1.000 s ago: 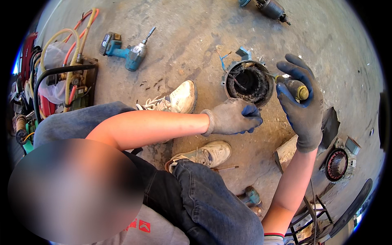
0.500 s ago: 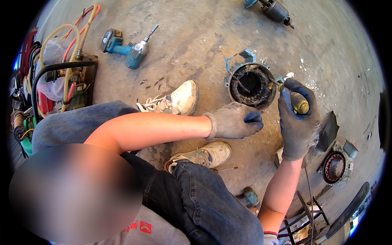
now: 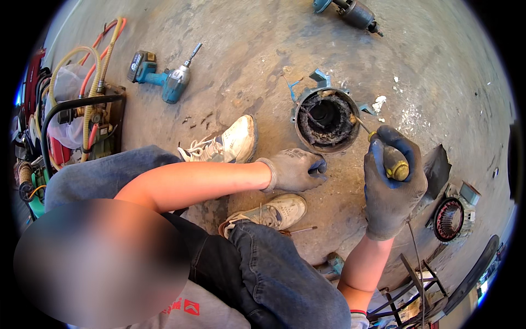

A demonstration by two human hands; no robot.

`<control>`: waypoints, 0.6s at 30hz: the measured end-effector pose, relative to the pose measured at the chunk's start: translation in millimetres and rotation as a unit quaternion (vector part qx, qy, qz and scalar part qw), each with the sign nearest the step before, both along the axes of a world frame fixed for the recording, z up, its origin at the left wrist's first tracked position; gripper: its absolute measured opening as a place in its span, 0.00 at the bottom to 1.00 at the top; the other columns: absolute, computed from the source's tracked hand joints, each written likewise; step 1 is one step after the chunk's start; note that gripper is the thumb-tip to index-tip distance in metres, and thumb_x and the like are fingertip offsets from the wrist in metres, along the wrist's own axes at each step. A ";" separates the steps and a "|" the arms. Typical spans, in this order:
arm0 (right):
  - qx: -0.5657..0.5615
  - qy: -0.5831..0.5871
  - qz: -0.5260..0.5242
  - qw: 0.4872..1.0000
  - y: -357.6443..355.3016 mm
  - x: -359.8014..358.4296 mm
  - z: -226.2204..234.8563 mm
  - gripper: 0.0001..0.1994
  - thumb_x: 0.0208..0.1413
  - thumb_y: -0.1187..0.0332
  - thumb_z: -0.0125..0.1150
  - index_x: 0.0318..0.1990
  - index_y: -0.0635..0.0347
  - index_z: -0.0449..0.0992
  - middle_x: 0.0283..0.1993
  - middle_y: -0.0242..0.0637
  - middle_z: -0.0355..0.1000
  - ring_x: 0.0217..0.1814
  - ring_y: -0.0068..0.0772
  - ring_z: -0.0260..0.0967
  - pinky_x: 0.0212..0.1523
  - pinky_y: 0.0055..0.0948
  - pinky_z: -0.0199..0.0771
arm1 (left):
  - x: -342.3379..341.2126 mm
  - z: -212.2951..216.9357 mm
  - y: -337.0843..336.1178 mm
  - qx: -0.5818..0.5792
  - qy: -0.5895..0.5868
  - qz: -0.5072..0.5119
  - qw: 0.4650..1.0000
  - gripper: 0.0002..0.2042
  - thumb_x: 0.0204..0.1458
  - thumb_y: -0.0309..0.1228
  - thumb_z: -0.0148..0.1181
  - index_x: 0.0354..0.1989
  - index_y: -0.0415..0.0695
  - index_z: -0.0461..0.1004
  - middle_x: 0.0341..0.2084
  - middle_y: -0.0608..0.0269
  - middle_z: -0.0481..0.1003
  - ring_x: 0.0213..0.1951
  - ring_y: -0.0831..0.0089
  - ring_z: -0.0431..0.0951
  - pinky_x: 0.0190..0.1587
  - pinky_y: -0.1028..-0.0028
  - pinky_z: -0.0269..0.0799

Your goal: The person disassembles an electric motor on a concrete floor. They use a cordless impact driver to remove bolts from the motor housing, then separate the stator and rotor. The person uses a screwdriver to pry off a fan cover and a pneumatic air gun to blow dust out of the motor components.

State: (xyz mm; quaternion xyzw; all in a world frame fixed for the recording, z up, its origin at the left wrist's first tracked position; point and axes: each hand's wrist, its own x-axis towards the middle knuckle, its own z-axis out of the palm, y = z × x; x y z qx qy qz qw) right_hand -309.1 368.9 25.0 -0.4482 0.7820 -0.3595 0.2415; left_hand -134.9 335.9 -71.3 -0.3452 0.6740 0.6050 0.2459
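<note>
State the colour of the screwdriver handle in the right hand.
Screwdriver handle: dark grey with a yellow end; best seen in the head view.

My right hand (image 3: 392, 189) isn't spread wide anymore: its fingers now curl around the screwdriver (image 3: 396, 166). The hand is closer to me, and more of the thin metal rod (image 3: 363, 126) shows. My left hand (image 3: 298, 170) no longer overlaps the round metal case (image 3: 329, 148); it's nearer my right shoe (image 3: 285, 211). More white bits (image 3: 379, 103) show beside the case.
</note>
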 end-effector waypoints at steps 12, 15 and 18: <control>-0.086 -0.067 -0.064 0.992 27.3 -0.4 -7.2 0.11 0.53 0.82 0.62 0.45 0.69 0.75 0.46 0.46 0.77 0.46 0.30 0.77 0.48 0.28 0.79 | 9.0 -11.1 3.9 -0.014 -0.019 -0.035 0.999 0.24 0.55 0.51 0.56 0.50 0.45 0.75 0.37 0.48 0.79 0.44 0.53 0.78 0.49 0.60 0.70; -0.111 -0.116 -0.076 0.984 24.4 -3.0 -11.1 0.11 0.54 0.82 0.62 0.46 0.70 0.74 0.46 0.46 0.77 0.46 0.29 0.77 0.46 0.26 0.80 | 8.3 -8.3 5.4 -0.013 -0.019 -0.043 0.999 0.24 0.55 0.51 0.56 0.50 0.45 0.75 0.38 0.48 0.78 0.44 0.52 0.78 0.49 0.60 0.70; -0.099 -0.125 -0.064 0.985 10.7 -10.2 -19.4 0.11 0.54 0.81 0.63 0.46 0.70 0.74 0.46 0.46 0.77 0.45 0.28 0.77 0.45 0.25 0.80 | 5.8 -9.6 9.1 -0.022 -0.008 -0.058 0.998 0.24 0.55 0.51 0.56 0.50 0.44 0.75 0.38 0.48 0.78 0.44 0.51 0.78 0.49 0.60 0.71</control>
